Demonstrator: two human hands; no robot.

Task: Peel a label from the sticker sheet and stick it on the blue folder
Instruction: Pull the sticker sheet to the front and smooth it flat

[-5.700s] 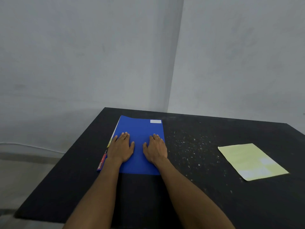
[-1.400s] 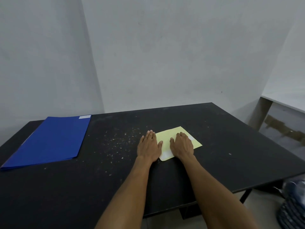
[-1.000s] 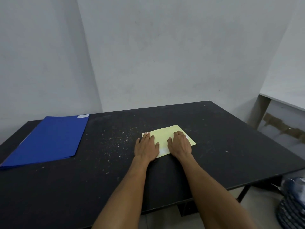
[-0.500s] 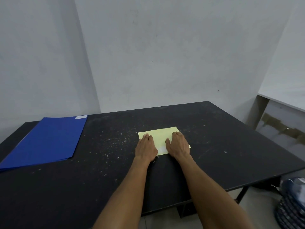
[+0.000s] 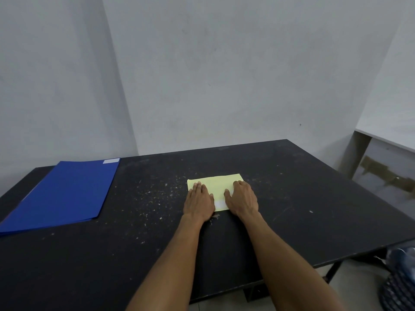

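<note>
A pale yellow sticker sheet (image 5: 216, 184) lies flat on the black table (image 5: 303, 198), near its middle. A white label (image 5: 221, 204) shows at the sheet's near edge between my hands. My left hand (image 5: 198, 202) rests palm down on the sheet's left part, fingers together. My right hand (image 5: 242, 199) lies palm down on its right part. Neither hand grips anything. The blue folder (image 5: 62, 194) lies closed at the table's far left, apart from both hands, with a small white label (image 5: 111, 161) at its far right corner.
White specks and scratches are scattered over the tabletop between folder and sheet. A grey wall stands behind the table. At the right are a white shelf (image 5: 386, 140) and a dark patterned thing (image 5: 399, 283) on the floor by the table's corner.
Both hands left the blue folder and came down on the yellow sheet. Over the last second they turned the sheet anticlockwise and slid it a little left, squaring it to me.
</note>
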